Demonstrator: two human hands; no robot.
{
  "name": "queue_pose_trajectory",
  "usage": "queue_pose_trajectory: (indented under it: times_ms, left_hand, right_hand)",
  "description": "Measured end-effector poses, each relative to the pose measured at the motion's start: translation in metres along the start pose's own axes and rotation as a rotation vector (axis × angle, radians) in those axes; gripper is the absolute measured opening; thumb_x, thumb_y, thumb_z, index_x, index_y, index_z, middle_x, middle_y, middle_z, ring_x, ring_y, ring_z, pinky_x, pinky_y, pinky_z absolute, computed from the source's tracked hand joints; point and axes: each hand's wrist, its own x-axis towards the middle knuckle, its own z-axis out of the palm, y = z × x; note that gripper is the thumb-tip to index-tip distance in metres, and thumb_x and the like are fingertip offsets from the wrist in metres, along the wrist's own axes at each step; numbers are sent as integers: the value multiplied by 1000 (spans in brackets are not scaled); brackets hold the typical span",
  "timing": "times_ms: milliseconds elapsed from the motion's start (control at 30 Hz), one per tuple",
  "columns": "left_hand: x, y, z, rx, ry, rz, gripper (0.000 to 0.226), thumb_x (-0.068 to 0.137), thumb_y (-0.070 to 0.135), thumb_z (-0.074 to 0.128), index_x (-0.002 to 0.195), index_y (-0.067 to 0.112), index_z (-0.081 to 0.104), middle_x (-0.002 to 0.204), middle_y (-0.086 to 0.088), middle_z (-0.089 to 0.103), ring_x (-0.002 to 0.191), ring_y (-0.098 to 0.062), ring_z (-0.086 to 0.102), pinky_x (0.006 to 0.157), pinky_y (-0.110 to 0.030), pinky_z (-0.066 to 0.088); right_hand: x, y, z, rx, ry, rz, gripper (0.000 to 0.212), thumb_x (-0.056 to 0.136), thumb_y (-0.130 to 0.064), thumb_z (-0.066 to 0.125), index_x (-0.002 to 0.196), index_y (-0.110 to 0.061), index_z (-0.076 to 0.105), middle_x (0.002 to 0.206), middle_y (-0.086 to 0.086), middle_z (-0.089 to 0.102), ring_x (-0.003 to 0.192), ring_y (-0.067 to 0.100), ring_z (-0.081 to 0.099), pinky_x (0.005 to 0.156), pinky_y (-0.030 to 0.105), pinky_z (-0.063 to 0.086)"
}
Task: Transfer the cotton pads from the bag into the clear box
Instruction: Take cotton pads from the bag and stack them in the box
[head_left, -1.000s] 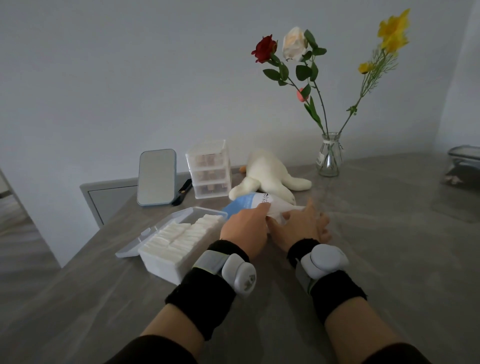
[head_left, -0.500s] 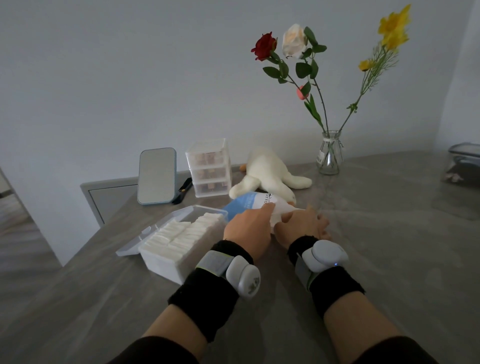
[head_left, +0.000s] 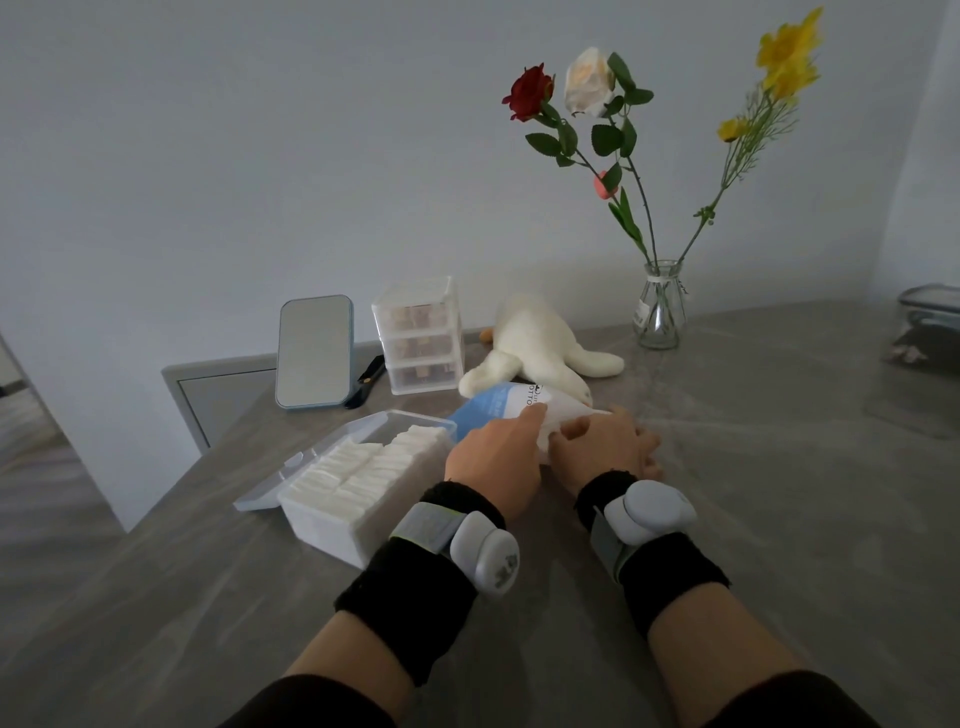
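The grey surface (head_left: 753, 493) runs from the near edge to the wall. At its back lies a white plush toy (head_left: 535, 338), with a glass vase (head_left: 658, 312) of flowers to its right. Left of the toy stand a clear drawer unit (head_left: 418, 335) and an upright mirror (head_left: 314, 353), well apart from the hands.

The clear box (head_left: 322, 525) sits at near left, its long axis running from near left to far right. Its lid (head_left: 260, 499) lies open along its far-left side. Rows of cotton pads (head_left: 363, 462) fill it close to the rim.

The bag (head_left: 498, 402) lies on its side just beyond the box's far corner and in front of the toy. Its long axis runs left to right, with the blue end towards the box and the white end to the right.

The left hand (head_left: 493, 462) rests on the bag's middle with its forefinger stretched out straight along it. The right hand (head_left: 602, 441) covers the white end with fingers bent down towards the surface; whether they pinch the bag cannot be told. The two hands nearly touch.
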Motion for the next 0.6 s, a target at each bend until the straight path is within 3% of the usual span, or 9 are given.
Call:
queue_pose_trajectory:
  times_ms: [233,333,500,600]
  left_hand:
    - [7,-11,-8,-31,70,-38,57,97,17,37,150,29,24,127,-11,60,111,-35,58,87,-43,47]
    - [10,-13,-11,-84,78,-63,57,96,15,37,150,30,26,129,-11,59,114,-35,57,92,-44,47]
    - [17,-21,-8,-177,115,-83,49,94,11,38,141,26,40,121,-12,63,108,-35,59,90,-43,48]
    - [16,-20,-7,-228,110,-91,38,96,10,38,132,17,48,118,-13,63,108,-35,58,91,-44,47]
  right_hand:
    - [-6,-8,-8,124,53,-127,7,82,-28,66,86,-33,67,152,-7,26,135,30,21,104,47,25]
    - [-5,-9,-6,205,126,-226,12,84,-23,66,82,-34,61,151,-5,29,135,30,25,107,46,27]
    - [4,-8,-6,459,260,-352,19,83,-15,69,80,-31,60,138,2,48,130,28,39,107,38,32]
    - [6,-10,-8,693,320,-423,11,82,-14,66,86,-23,63,112,-1,58,116,27,52,95,30,41]
